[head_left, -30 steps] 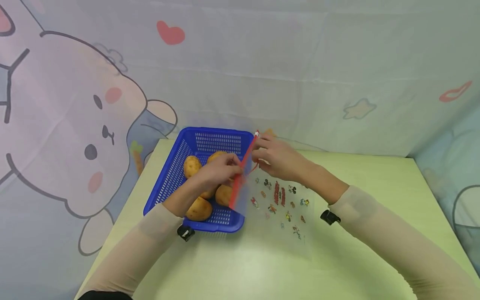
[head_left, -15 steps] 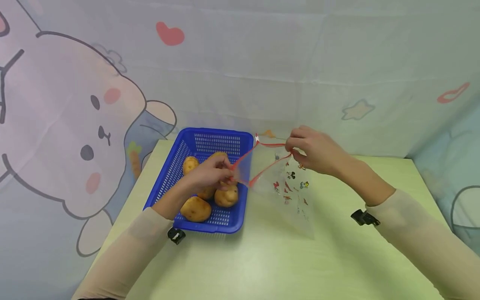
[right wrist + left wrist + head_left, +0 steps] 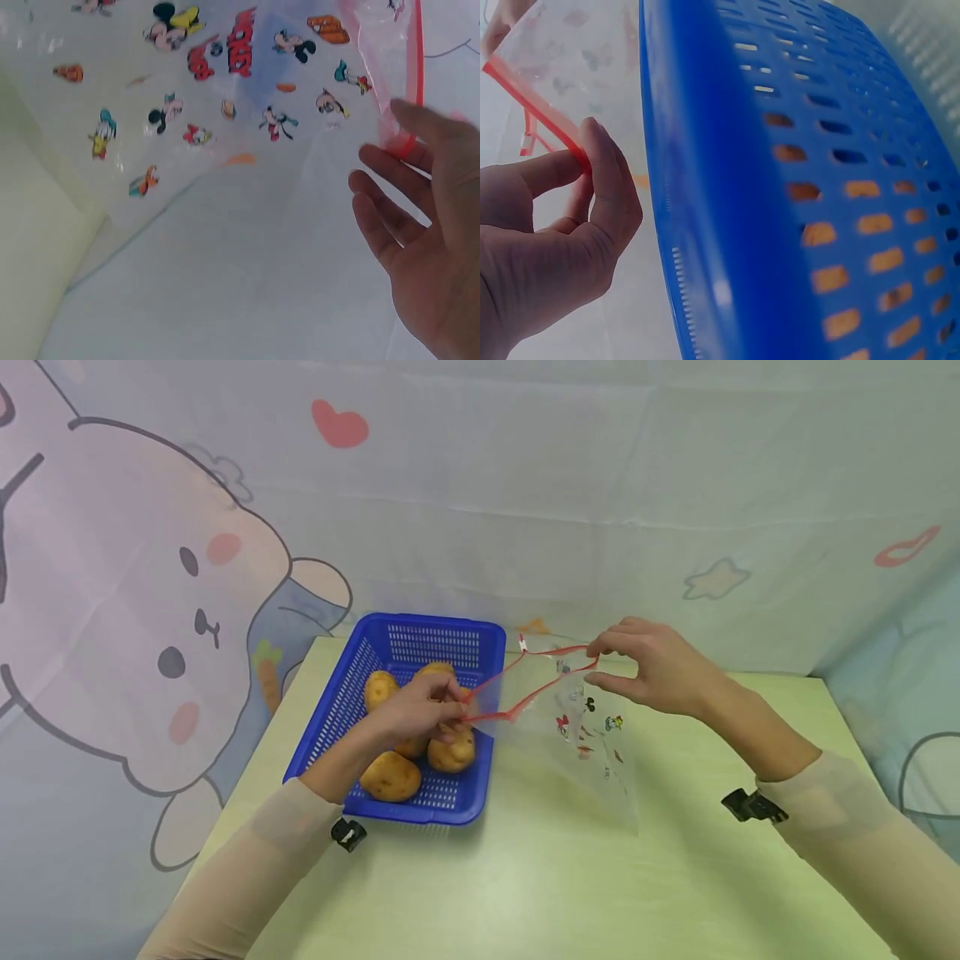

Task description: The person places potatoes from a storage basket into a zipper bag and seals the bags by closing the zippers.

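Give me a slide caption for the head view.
Two hands, left and right, pinch open a red-rimmed clear bag beside a blue basket of potatoes.

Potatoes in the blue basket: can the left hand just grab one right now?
Probably not yet. The left hand hovers right over the potatoes in the blue basket, with nothing between, but its fingers pinch the red rim of the bag; it would have to let go first.
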The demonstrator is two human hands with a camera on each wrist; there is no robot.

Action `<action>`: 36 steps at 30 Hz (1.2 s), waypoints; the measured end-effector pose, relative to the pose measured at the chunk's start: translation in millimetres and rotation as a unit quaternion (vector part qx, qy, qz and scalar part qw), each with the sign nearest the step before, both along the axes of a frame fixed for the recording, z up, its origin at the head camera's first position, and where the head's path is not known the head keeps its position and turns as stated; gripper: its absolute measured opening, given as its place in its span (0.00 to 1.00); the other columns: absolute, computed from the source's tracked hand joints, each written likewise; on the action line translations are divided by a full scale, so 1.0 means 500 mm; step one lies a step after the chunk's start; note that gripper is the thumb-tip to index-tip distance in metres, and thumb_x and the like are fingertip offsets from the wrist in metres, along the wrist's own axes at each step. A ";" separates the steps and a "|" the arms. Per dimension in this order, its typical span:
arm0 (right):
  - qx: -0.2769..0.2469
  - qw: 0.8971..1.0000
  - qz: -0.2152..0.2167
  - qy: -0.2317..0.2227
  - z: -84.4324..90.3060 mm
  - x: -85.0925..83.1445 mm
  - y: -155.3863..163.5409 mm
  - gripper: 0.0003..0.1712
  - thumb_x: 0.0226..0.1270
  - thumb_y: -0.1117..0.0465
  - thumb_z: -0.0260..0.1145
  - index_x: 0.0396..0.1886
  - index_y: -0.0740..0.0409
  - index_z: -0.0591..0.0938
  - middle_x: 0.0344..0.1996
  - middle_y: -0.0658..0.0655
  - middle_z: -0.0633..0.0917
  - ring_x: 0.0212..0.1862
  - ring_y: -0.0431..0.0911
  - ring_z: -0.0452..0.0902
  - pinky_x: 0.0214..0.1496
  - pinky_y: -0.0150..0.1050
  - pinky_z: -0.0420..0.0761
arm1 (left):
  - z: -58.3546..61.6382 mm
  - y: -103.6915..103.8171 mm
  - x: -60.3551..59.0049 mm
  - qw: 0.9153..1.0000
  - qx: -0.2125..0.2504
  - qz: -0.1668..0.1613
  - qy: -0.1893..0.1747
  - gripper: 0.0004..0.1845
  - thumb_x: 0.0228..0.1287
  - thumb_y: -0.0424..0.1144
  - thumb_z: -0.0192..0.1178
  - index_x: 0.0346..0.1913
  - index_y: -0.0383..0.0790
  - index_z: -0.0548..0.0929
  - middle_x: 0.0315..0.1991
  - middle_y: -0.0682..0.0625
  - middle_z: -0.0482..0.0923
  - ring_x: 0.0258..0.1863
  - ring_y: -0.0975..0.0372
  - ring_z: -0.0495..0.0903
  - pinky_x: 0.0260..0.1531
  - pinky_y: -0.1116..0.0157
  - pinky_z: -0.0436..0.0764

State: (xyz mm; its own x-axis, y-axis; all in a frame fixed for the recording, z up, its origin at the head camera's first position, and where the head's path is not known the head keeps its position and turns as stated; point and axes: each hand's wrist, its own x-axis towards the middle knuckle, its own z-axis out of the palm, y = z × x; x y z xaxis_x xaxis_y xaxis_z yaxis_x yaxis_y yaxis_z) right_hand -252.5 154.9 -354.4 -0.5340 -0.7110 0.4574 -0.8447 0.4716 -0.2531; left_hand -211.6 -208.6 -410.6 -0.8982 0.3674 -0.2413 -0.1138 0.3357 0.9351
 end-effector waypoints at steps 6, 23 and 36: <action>-0.061 0.998 0.008 -0.025 -0.013 0.009 -0.024 0.14 0.59 0.71 0.81 0.41 0.58 0.86 0.37 0.47 0.87 0.41 0.42 0.84 0.44 0.38 0.83 | 0.008 0.013 0.011 1.000 0.008 -0.001 0.003 0.06 0.80 0.32 0.59 0.50 0.31 0.77 0.43 0.37 0.82 0.42 0.45 0.89 0.44 0.47 0.90; -0.099 0.965 -0.088 -0.225 0.000 0.036 -0.044 0.08 0.70 0.65 0.74 0.47 0.59 0.87 0.37 0.52 0.88 0.40 0.45 0.83 0.46 0.33 0.82 | 0.001 0.024 0.012 0.999 0.028 0.005 -0.025 0.08 0.81 0.33 0.59 0.53 0.31 0.76 0.46 0.36 0.82 0.49 0.43 0.89 0.47 0.48 0.89; -0.090 0.989 -0.037 -0.112 -0.054 0.039 -0.094 0.09 0.65 0.69 0.76 0.43 0.58 0.86 0.35 0.48 0.85 0.38 0.42 0.82 0.46 0.41 0.85 | -0.002 0.020 0.025 0.999 -0.023 -0.021 0.043 0.19 0.84 0.50 0.55 0.59 0.36 0.77 0.49 0.39 0.80 0.48 0.45 0.87 0.45 0.50 0.90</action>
